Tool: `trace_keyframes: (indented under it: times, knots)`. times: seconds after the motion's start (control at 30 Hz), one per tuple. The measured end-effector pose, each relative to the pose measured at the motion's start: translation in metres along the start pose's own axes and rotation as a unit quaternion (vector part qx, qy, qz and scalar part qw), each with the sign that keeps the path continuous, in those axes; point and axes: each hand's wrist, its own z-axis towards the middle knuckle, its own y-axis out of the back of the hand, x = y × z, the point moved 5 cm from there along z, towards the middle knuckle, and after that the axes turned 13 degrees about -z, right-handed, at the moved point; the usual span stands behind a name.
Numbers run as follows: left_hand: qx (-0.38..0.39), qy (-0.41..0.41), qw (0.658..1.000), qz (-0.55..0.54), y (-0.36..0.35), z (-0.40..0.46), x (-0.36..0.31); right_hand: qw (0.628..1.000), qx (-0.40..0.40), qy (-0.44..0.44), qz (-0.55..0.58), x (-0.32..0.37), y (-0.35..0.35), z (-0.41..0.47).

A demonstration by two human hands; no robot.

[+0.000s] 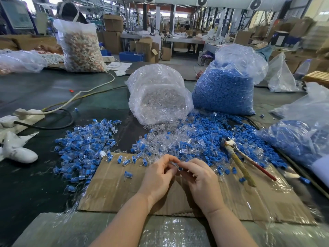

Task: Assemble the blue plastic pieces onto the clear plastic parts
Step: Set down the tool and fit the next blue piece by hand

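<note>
Hands (158, 173) (199, 175) pinch blue piece (180, 168), orientation unclear.

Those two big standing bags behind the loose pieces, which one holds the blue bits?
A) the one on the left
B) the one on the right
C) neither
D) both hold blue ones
B: the right bag is packed with blue pieces, while the left bag beside it holds only clear parts.
</note>
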Motion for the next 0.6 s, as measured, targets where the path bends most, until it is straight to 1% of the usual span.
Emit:
trace_keyframes:
  times: [0.33, 0.47, 0.6]
  knots:
    - [-0.002, -0.001, 1.0, -0.001, -0.0005, 0.0029, 0.0025, 0.999, -0.041, 0.026, -0.015, 0.002, 0.0024, 0.0001]
    - [-0.001, -0.004, 1.0, 0.018, 0.0001, 0.0037, 0.0032, 0.999, -0.036, 0.026, -0.023, 0.0013, 0.002, -0.0002]
    - [0.0, -0.006, 1.0, 0.024, 0.0, 0.0037, 0.0024, 0.999, -0.012, 0.022, -0.022, 0.0009, 0.0011, -0.0002]
